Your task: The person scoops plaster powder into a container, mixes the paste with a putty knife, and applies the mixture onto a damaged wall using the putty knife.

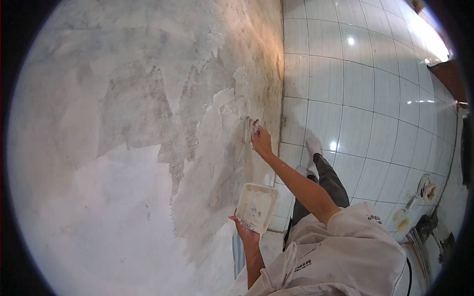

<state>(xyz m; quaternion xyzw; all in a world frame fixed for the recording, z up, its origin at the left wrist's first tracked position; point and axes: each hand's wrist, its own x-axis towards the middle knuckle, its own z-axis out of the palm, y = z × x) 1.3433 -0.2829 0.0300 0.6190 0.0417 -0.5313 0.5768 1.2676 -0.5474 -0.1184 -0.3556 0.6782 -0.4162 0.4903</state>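
Observation:
My right hand [262, 142] grips a putty knife [247, 130] with its blade against the plastered wall [133, 192]. White smears cover the knife's handle end. Lower down, my left hand [247, 234] supports a shallow rectangular white tray [257, 206] from its near-left edge and underside. Pale paste coats the tray's inside. Fresh white paste lies on the wall around the knife, beside greyer, rough patches. Part of the left fingers is hidden under the tray.
Glossy pale tiles [358, 84] cover the floor to the right of the wall, with my feet on them. A round container [427, 189] and a whitish item with a yellow patch [402, 222] lie at the right. A brown panel [452, 80] stands at the far right.

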